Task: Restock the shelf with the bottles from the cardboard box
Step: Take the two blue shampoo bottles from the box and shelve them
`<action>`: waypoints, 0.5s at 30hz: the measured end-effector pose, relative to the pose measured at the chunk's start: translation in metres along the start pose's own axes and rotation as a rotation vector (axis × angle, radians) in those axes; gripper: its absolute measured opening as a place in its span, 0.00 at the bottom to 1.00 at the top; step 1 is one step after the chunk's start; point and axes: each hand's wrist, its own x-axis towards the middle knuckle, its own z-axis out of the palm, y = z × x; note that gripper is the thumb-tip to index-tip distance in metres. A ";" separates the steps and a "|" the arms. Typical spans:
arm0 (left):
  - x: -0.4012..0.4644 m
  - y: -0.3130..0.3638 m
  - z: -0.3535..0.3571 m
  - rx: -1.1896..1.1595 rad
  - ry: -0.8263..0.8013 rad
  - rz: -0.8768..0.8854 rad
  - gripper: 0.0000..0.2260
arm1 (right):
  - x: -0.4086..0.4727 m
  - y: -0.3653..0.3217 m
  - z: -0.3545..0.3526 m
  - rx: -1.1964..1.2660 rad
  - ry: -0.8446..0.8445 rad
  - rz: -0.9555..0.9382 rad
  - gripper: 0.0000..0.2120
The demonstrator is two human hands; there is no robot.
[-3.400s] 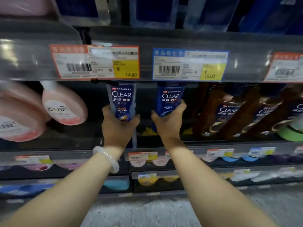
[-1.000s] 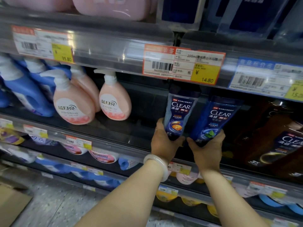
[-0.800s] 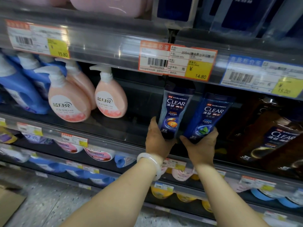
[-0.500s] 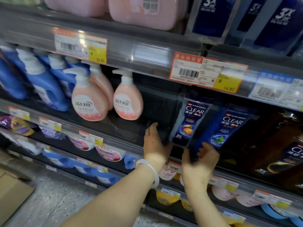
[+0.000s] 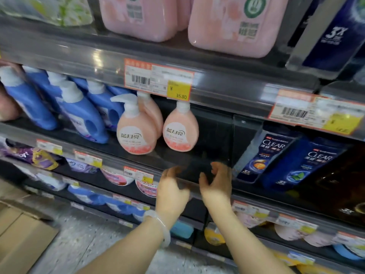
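A: How are the hands placed?

B: Both are held empty in front of the shelf edge (image 5: 110, 159). The left hand (image 5: 171, 191) is loosely curled and nothing is gripped in it; a pale bangle (image 5: 161, 227) is worn at its wrist. The right hand (image 5: 217, 184) is spread, fingers bent, with nothing grasped.

A: Where are the bottles found?

B: Two dark blue CLEAR bottles (image 5: 270, 155) are seen on the shelf to the right of the hands, side by side and tilted, apart from both palms. A clear divider (image 5: 247, 147) is set at their left.

A: Is free room seen on the shelf?

B: A dark open gap (image 5: 213, 139) is left between the pink pump bottles (image 5: 158, 127) and the divider, directly above the hands. Blue detergent bottles (image 5: 79, 109) are packed further left.

A: And the cardboard box?

B: Its flaps (image 5: 23, 238) are seen at the lower left on the floor, well apart from the hands.
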 end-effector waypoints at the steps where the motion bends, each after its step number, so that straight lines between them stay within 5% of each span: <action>1: 0.001 -0.001 -0.005 0.009 -0.012 0.007 0.18 | 0.003 -0.004 0.001 -0.021 -0.013 0.002 0.17; 8: 0.009 0.003 -0.016 0.069 -0.058 0.070 0.15 | 0.000 -0.015 -0.003 -0.072 -0.051 0.092 0.16; 15: 0.001 0.017 0.018 0.040 -0.151 0.069 0.18 | -0.030 0.024 -0.043 -0.089 0.087 0.075 0.14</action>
